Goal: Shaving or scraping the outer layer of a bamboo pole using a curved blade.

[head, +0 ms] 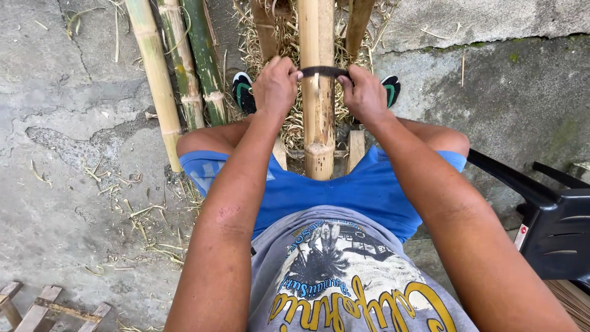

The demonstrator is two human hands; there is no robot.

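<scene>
Between the knees, left hand [275,86] and right hand [364,93] grip a blade [324,71] across the lengthwise bamboo pole [318,117].

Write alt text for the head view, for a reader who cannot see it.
Both hands, left hand and right hand, grip the ends of a dark curved blade laid across a thick bamboo pole between the seated person's knees. More bamboo poles lie left on the concrete floor; a black plastic chair stands right.

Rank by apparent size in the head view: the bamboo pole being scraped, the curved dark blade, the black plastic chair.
1. bamboo pole
2. black plastic chair, partly cut off, so unsure against the pole
3. curved dark blade, held by left hand and right hand
</scene>
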